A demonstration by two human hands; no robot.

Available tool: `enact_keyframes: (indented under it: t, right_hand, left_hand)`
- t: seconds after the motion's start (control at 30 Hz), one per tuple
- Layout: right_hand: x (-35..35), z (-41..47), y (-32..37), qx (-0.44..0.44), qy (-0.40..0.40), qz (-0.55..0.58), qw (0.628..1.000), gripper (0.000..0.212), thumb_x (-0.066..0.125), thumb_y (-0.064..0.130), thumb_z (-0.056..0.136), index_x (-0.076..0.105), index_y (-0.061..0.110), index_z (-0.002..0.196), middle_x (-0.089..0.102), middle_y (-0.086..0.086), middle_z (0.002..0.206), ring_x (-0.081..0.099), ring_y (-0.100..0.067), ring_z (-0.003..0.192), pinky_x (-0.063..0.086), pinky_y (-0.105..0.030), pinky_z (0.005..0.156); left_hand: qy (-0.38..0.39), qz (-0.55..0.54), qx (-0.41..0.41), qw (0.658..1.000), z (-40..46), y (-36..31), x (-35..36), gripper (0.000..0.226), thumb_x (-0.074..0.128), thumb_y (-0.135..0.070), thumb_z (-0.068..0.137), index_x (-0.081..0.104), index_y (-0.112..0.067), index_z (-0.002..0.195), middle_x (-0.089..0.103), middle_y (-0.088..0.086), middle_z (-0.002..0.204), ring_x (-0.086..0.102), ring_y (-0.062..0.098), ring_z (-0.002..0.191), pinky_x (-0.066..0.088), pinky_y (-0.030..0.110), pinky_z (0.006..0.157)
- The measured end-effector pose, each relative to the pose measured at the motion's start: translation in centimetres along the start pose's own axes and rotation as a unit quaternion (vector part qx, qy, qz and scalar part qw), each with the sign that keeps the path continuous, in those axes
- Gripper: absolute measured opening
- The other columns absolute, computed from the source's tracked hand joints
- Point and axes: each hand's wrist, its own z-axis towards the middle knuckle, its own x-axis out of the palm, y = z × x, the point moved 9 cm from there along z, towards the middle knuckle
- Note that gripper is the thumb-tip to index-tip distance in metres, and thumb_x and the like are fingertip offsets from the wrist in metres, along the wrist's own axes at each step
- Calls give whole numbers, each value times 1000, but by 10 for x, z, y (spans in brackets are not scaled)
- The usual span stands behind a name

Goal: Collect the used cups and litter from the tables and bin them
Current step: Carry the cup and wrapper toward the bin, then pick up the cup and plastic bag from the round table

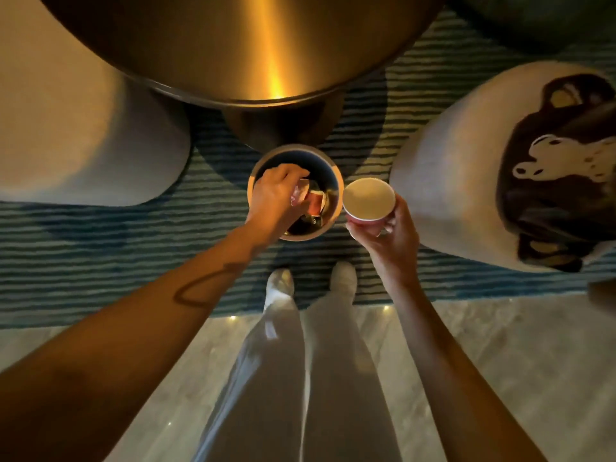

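A small round metal bin (328,171) stands on the striped rug just in front of my feet. My left hand (278,198) hangs over its mouth, fingers closed on a crumpled clear wrapper (300,192). Inside the bin lies a red paper cup (316,203) among dark litter. My right hand (386,235) holds another red paper cup (368,199) upright, just right of the bin's rim; its white inside looks empty.
A large round brass-coloured table (233,45) on a pedestal (283,128) stands right behind the bin. A pale pouf (83,138) sits at the left, a second pouf (466,168) with a dark bag (560,168) on it at the right. Marble floor lies behind my feet.
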Motion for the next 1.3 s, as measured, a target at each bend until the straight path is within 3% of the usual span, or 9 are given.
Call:
enact_keyframes:
  t: [0.13,0.23,0.33,0.5,0.6,0.73,0.97,1.2,1.3]
  right_hand:
    - [25,4,-2,-6,-9,-6,1000,73,82,34,64,53,4,123,61,-12,118,59,-26,106,53,-47,85]
    - [51,14,4,-34,3,-38,999,75,86,29,65,51,-1,124,61,-15,119,59,-25,107,53,-40,86]
    - [83,26,2,-45,40,-70,996,77,85,33,67,50,1,128,59,-13,123,57,-21,111,51,-24,87]
    - [95,28,-11,-39,64,-149,986,89,85,26,66,39,4,139,47,-17,137,45,-28,126,38,-23,100]
    - [66,13,8,-52,31,-162,985,69,78,26,77,46,2,134,48,-20,133,47,-31,121,31,-17,92]
    - [9,-28,49,-104,4,-237,966,58,62,30,91,47,-5,134,48,-25,136,44,-37,128,38,-41,106]
    - [-109,-119,86,-81,-65,-257,961,50,55,28,95,47,0,136,44,-24,141,37,-37,135,31,-47,111]
    - [-230,-228,68,-55,-167,-242,954,42,52,24,97,51,2,133,45,-22,141,40,-36,133,34,-47,111]
    - [-288,-274,33,-27,-201,-235,951,41,52,23,97,52,0,131,48,-23,138,44,-37,129,38,-51,106]
  left_hand:
    - [-17,96,52,994,-4,7,-1,50,59,-36,87,52,-14,131,51,9,136,44,28,128,31,45,108]
    - [-14,139,29,990,-11,21,-11,57,55,-41,88,43,-15,138,44,9,142,36,29,133,25,48,111]
    - [16,201,8,979,-20,40,-11,65,53,-45,90,32,-16,144,35,9,147,28,29,137,21,48,114]
    - [13,218,-15,976,-33,58,-21,62,54,-42,90,34,-14,141,37,11,145,29,30,136,23,48,113]
    - [6,215,-17,976,-43,44,-36,61,55,-39,90,35,-12,140,39,12,144,30,31,135,24,48,113]
    - [0,203,3,979,-68,-3,-65,60,51,-41,91,35,-11,141,39,12,143,30,31,135,23,48,112]
    - [-12,212,88,973,-137,-112,-100,55,46,-40,94,39,-10,139,42,11,143,32,29,134,24,47,112]
    - [-14,251,200,947,-225,-228,-81,51,39,-40,94,45,-11,135,49,10,138,42,28,129,30,47,109]
    - [-6,248,243,938,-261,-278,-53,53,51,-39,91,45,-10,134,51,12,135,43,30,126,33,47,106]
